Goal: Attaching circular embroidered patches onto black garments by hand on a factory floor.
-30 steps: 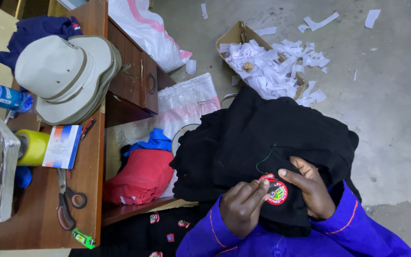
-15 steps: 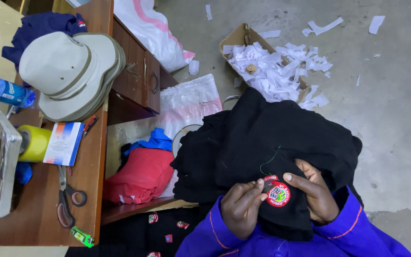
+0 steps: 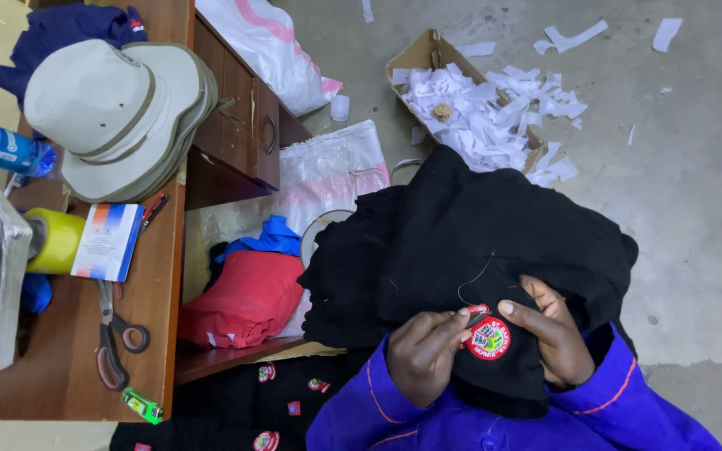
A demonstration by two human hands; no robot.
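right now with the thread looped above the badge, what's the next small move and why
Probably draw the thread taut with the left hand. It arcs slack above the round red badge, the left fingers pinch at the badge's upper edge, and the right hand pins the badge on the black garment.

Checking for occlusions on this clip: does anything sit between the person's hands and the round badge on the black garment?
Nothing visible does. The left hand pinches at the round badge's edge and the right hand rests beside it on the black garment. Only a thin thread loops above.
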